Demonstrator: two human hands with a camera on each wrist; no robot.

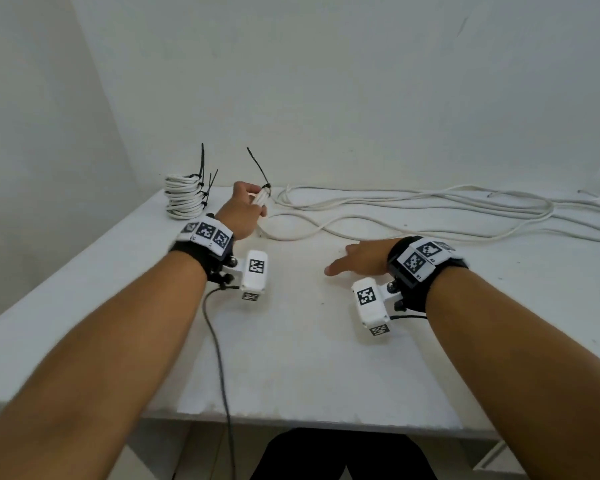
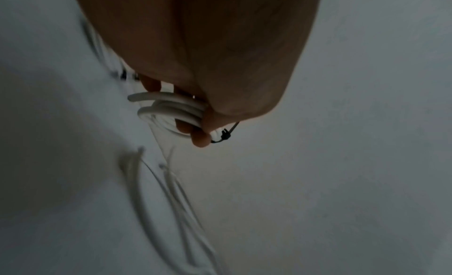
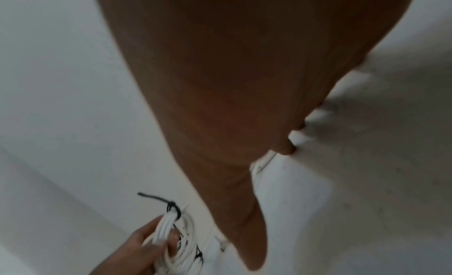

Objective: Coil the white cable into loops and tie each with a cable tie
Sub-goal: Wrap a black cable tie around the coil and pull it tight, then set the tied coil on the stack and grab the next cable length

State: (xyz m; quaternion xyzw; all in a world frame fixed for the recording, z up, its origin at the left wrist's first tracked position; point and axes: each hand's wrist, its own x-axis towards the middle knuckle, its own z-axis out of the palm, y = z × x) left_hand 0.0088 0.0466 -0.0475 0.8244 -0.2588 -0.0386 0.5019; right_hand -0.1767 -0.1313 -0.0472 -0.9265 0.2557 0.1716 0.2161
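Note:
My left hand (image 1: 245,206) grips a small coil of white cable (image 1: 261,197) at the back of the table, its fingers curled round the loops. A black cable tie (image 1: 261,173) cinches that coil, and its long tail sticks up. The left wrist view shows the coil (image 2: 171,109) in my fingers and the tie's head (image 2: 225,135) beside them. My right hand (image 1: 357,259) is open, low over the table's middle, fingers straight and holding nothing. The right wrist view shows the held coil (image 3: 166,227) and its tie (image 3: 171,205). Loose white cable (image 1: 430,209) trails right along the back.
A stack of tied white coils (image 1: 184,195) with black tie tails stands at the back left, by the wall corner. The white table (image 1: 291,358) meets walls at the back and left. A dark wire (image 1: 219,358) hangs from my left wrist over the front edge.

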